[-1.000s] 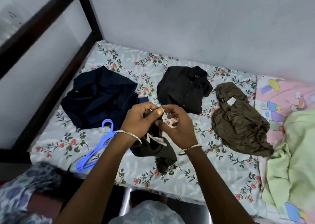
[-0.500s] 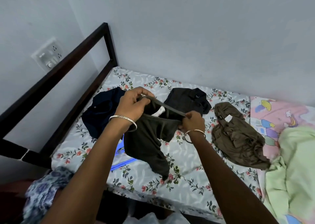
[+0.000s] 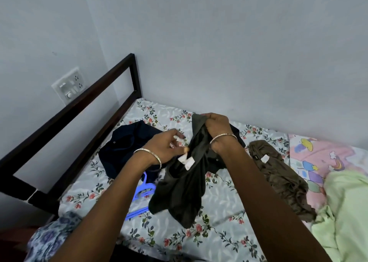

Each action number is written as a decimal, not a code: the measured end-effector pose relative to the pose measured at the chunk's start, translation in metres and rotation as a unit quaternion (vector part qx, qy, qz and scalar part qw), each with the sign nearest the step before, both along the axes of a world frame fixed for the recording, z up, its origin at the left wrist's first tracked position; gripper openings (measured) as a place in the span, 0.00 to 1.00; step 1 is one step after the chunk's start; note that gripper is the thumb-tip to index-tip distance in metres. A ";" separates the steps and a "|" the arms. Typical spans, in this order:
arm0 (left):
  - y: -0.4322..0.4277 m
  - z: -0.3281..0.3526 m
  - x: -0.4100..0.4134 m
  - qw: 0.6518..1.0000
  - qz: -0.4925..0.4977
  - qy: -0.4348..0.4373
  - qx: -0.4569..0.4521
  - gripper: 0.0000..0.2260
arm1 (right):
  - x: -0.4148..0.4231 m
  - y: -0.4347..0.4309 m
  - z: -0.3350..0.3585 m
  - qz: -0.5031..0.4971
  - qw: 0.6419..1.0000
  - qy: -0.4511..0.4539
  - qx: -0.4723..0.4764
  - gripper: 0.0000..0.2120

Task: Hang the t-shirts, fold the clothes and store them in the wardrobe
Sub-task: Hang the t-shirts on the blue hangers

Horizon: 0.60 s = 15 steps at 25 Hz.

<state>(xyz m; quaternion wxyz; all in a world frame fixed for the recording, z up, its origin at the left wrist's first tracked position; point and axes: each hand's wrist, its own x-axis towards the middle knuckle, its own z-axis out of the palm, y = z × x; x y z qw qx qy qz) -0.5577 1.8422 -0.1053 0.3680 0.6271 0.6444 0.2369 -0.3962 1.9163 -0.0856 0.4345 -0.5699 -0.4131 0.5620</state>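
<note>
A dark olive t-shirt hangs bunched above the floral bed sheet, its white labels showing. My right hand grips the top of the garment, raised above the bed. My left hand pinches the fabric beside the labels, just left of it. A blue plastic hanger lies on the sheet under my left forearm, partly hidden by the shirt. A navy garment lies to the left. A black shirt is mostly hidden behind my right wrist. A brown garment lies crumpled on the right.
A dark bed frame rail runs along the left side, with a wall socket plate behind it. A pink cartoon sheet and a light green cloth cover the bed's right end. Grey walls close in behind.
My right hand has risen with the olive shirt's top edge, and my left hand has dropped beside the labels. The camera has tilted upward, showing more wall.
</note>
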 end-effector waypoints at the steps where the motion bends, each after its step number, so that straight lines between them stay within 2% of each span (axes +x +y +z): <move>1: 0.001 0.009 0.007 0.998 0.016 -0.052 0.041 0.16 | -0.006 -0.003 0.005 0.019 0.999 -0.026 0.027 0.05; 3: 0.007 0.020 0.017 0.989 0.054 -0.088 0.109 0.20 | -0.015 -0.008 0.014 0.041 0.992 -0.085 0.085 0.05; 5: 0.011 0.021 0.025 0.980 0.088 -0.103 0.148 0.20 | -0.018 -0.008 0.021 0.044 0.975 -0.159 0.145 0.06; 7: 0.012 0.016 0.030 0.971 0.114 -0.105 0.183 0.16 | -0.018 -0.006 0.025 0.052 0.959 -0.201 0.191 0.07; 10: 0.014 0.007 0.027 0.942 0.182 -0.078 0.272 0.06 | -0.015 -0.004 0.022 0.089 0.946 -0.213 0.228 0.06; 12: 0.016 0.008 0.020 0.924 0.213 -0.093 0.305 0.10 | -0.011 -0.005 0.010 0.093 0.929 -0.259 0.248 0.06; 15: 0.018 0.009 0.009 0.921 0.221 -0.086 0.308 0.13 | 0.000 -0.001 -0.010 0.061 0.918 -0.308 0.244 0.06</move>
